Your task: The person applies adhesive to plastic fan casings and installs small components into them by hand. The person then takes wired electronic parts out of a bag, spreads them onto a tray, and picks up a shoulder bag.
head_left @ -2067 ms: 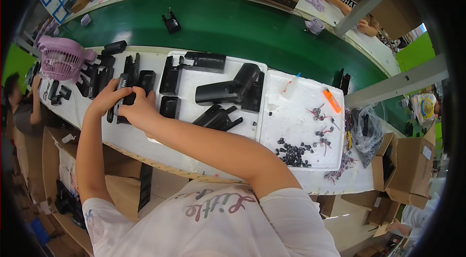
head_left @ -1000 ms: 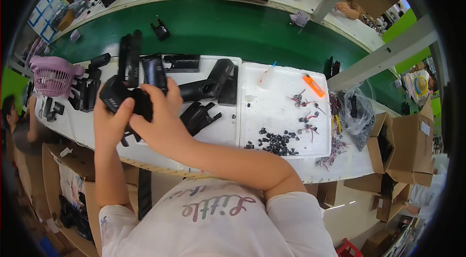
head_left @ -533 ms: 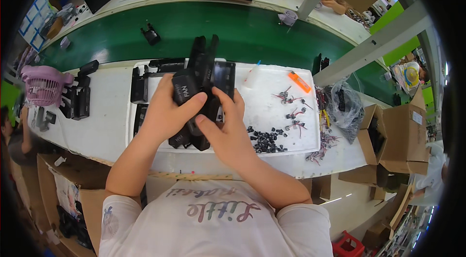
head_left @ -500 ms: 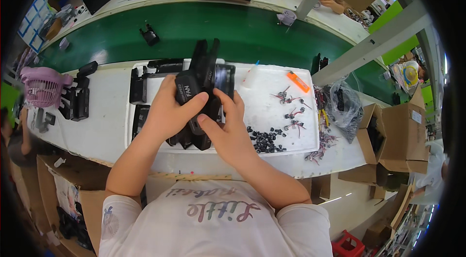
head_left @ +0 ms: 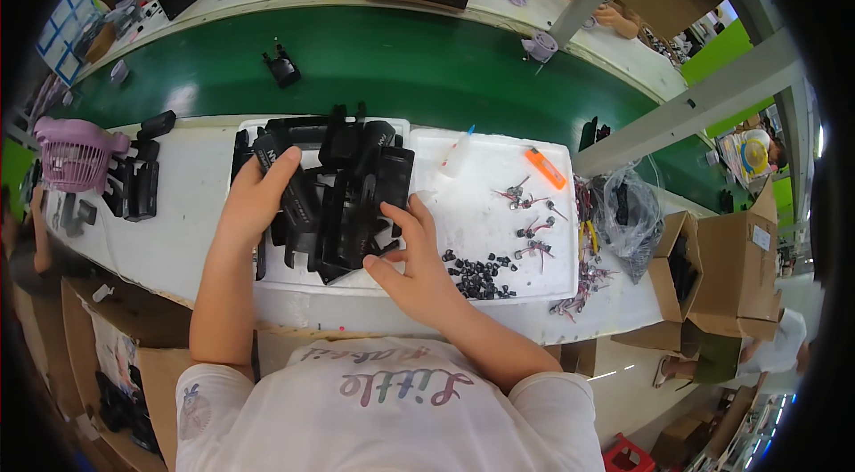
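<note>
Head view. Left thumb rests on black housings (head_left: 343,214), the left hand's (head_left: 251,200) grip indeterminate; right hand's (head_left: 414,269) fingers spread alongside. Apparent step: settling housings, between the fingers, into the white tray (head_left: 283,280); release calls for opening both hands.

From afar, I count 2 wht trays (head_left: 472,209), 1 orange tool (head_left: 545,167), 1 blue-tipped btl (head_left: 456,157); stacked blk casings (head_left: 350,218), qty unclear.

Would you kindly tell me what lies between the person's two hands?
Black plastic casings lie between the left hand and right hand, in the head view.
</note>
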### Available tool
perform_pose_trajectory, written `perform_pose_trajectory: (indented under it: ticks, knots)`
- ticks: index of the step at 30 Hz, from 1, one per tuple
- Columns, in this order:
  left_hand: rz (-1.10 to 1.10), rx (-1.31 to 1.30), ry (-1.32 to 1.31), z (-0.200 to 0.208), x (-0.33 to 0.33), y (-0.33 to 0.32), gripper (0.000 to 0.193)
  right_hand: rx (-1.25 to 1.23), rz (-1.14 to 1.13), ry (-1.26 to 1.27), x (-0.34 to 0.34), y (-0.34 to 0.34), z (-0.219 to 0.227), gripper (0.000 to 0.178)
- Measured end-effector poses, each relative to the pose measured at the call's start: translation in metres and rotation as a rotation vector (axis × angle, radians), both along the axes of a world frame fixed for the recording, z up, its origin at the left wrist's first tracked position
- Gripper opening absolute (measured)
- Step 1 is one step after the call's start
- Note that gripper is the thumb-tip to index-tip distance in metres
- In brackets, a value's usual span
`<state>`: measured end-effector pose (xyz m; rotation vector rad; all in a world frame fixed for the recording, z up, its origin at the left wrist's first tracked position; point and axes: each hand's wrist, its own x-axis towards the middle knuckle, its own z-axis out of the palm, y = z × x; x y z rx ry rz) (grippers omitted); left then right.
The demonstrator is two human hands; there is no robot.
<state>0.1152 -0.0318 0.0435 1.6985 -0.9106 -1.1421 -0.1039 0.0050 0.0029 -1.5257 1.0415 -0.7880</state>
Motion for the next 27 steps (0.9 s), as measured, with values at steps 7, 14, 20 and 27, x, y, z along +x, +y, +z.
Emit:
perform_pose_trajectory:
  ticks: [7,14,20,27]
  knots:
    - [-0.096,-0.117,-0.449,-0.002,0.030,-0.003,0.057,-0.061,0.066,0.077,-0.017,0.004,-0.003,0.060]
    - [-0.077,-0.199,-1.155,-0.018,0.020,-0.009,0.056,-0.113,0.149,0.082,-0.037,0.010,0.002,0.057]
    - [-0.262,-0.174,-1.111,0.005,-0.028,-0.038,0.053,-0.153,0.158,0.128,-0.062,0.015,0.008,0.056]
    - [-0.372,0.073,-1.179,0.001,-0.056,-0.068,0.057,-0.198,0.066,0.134,-0.113,0.018,0.020,0.059]
